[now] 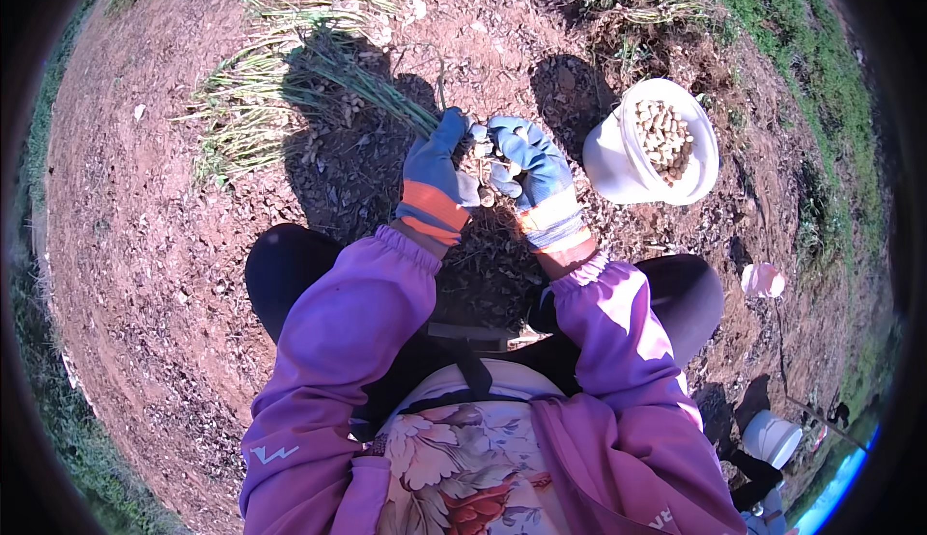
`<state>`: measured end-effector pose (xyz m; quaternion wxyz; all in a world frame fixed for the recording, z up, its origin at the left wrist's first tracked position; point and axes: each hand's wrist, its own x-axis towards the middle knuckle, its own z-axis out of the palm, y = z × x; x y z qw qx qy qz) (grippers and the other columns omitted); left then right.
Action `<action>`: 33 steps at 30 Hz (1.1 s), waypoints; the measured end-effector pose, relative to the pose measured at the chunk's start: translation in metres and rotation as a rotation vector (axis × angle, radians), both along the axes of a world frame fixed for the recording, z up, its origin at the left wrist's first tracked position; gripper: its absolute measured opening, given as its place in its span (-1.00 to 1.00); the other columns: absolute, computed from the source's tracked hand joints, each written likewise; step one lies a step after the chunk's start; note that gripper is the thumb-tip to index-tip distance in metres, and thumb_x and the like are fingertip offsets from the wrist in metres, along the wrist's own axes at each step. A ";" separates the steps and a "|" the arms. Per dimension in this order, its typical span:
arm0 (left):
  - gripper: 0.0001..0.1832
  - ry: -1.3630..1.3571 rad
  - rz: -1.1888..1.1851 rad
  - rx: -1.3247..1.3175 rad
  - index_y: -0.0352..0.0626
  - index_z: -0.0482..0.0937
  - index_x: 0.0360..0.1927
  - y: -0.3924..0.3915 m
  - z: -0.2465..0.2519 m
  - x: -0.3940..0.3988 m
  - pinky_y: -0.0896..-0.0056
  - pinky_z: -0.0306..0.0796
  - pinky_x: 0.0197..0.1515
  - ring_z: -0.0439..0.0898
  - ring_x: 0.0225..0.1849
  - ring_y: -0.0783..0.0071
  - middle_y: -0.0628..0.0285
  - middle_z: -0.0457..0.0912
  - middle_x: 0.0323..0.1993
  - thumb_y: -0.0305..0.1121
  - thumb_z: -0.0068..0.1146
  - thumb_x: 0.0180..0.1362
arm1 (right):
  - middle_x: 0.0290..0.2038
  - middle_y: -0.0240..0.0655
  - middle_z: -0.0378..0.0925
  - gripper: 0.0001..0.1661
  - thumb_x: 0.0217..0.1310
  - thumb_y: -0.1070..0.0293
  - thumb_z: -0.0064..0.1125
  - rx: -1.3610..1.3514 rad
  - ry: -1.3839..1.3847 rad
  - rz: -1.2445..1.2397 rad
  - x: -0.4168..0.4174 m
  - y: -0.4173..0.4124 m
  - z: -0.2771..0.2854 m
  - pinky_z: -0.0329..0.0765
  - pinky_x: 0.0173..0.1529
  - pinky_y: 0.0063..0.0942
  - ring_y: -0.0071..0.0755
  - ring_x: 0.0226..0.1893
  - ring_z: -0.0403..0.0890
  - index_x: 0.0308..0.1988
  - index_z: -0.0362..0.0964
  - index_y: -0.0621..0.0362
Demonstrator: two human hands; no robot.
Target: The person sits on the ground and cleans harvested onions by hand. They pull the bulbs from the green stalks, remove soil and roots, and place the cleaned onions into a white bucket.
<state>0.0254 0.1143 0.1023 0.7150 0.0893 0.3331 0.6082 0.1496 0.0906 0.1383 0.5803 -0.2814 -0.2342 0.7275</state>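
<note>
My left hand [438, 173], in a blue and orange work glove, is closed around the stems of a bunch of peanut plants [384, 97]; the stems point up and left. Beside it, my right hand [532, 162], gloved alike, has its fingers curled at the pods and roots [484, 162] at the bunch's lower end. Whether it grips a pod is hidden by the fingers. To the right of my right hand, a white plastic bucket [612, 155] leans towards me, with many peanut pods [663, 142] inside.
Pulled plants [246, 108] lie on the soil at upper left, and another heap [637, 21] lies beyond the bucket. A pink object [762, 280] is on the ground at right. Farther down right stand a second white bucket [771, 439] and part of another person [760, 506].
</note>
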 end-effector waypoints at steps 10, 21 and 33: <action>-0.79 0.044 0.003 0.027 -0.24 0.50 -0.41 -0.006 0.014 0.004 0.39 0.45 -0.51 0.52 -0.56 0.39 0.24 0.53 -0.55 -0.28 0.07 0.14 | -0.48 -0.42 0.48 -0.83 0.14 0.44 0.07 -0.068 -0.141 -0.202 -0.011 0.001 -0.005 0.28 -0.69 -0.74 -0.64 -0.67 0.39 -0.23 0.45 0.24; -0.84 0.226 0.185 0.134 -0.15 0.42 -0.31 -0.005 0.012 0.012 0.46 0.42 -0.40 0.50 -0.49 0.48 0.30 0.51 -0.49 -0.32 0.09 0.14 | -0.46 -0.44 0.49 -0.86 0.07 0.58 0.08 -0.161 -0.259 -0.262 -0.020 0.018 -0.024 0.39 -0.49 -0.70 -0.63 -0.53 0.44 -0.28 0.47 0.23; -0.77 -0.043 -0.052 0.035 -0.23 0.52 -0.34 -0.008 0.010 0.002 0.29 0.49 -0.31 0.58 -0.40 0.30 0.16 0.59 -0.39 -0.25 0.01 0.18 | -0.58 -0.44 0.34 -0.76 0.23 0.37 -0.03 -0.036 0.076 0.090 0.017 0.004 -0.018 0.10 -0.71 -0.71 -0.64 -0.76 0.23 -0.16 0.35 0.29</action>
